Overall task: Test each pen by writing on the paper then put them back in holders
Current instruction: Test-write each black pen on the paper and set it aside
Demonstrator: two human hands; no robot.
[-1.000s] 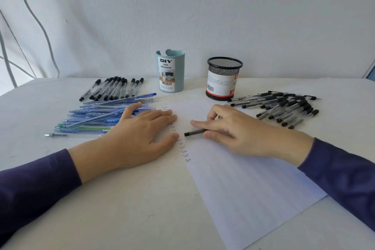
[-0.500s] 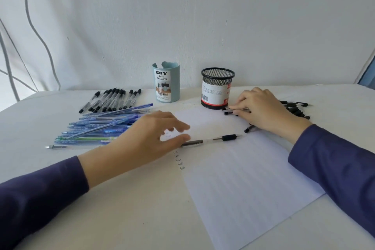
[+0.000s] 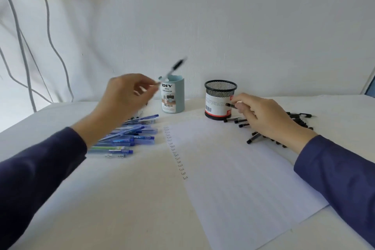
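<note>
The left hand's (image 3: 123,97) fingers (image 3: 145,85) were pinched together on the lower end of a pen (image 3: 175,67), raised off the bench (image 3: 101,199). That pen slanted up and to the right, its dark grip highest, above the rim of the blue holder (image 3: 175,97) and blurred with motion; I could not tell whether its tip touched the rim. The right hand's (image 3: 263,115) fingers (image 3: 241,106) were curled round a second pen (image 3: 229,105), whose black end poked out to the left in front of the label of the mesh holder (image 3: 220,97). That hand hung low over a heap of black-capped pens (image 3: 300,116), spread toward the bench's right edge just beside the mesh holder.

Both holders stood upright near the far edge — the blue one to the left, the mesh one to the right, apart from each other. Below the left forearm lay a pile of blue pens (image 3: 132,138), toward the left edge, their caps pointing to the right. A lined sheet of paper (image 3: 243,178) ran from in front of the holders down to the near right corner, set at a slant, with a column of small handwritten words (image 3: 176,154) down its left margin. Both arms wore dark blue sleeves (image 3: 30,178). On the wall beyond the far left corner hung pale cables (image 3: 20,46).
</note>
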